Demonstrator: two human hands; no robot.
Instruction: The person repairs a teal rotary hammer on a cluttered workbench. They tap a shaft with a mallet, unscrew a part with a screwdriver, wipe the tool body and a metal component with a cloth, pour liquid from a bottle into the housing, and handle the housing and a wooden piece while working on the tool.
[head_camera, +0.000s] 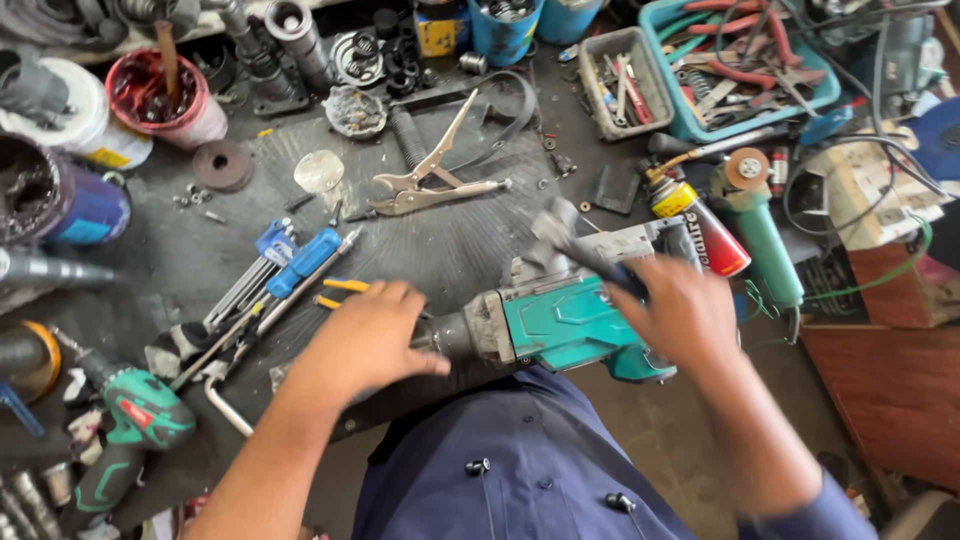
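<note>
- Left hand (365, 340): laid over the front nose of the teal rotary hammer (560, 320), fingers curled around the metal collar, holding it down.
- Right hand (685, 310): closed on a dark-handled tool (580, 250) set against the top of the hammer body; the tool is motion-blurred, so its kind cannot be told.
- Location: the hammer lies on its side at the near edge of the counter (200, 250), just above the person's lap, nose pointing left.
- Surroundings: locking pliers (435, 170) lie open behind it; a blue hex key set (285, 265) sits just beside the left hand; a spray can (700, 225) stands near the right hand.
- Risk: the hammer rests at the counter edge; a hard push from the tool could roll it off.
- Risk: a slip of the tool could strike the left hand, which sits close by on the same body.
- Risk: the crowded surface could let the right elbow knock over the spray can.
</note>
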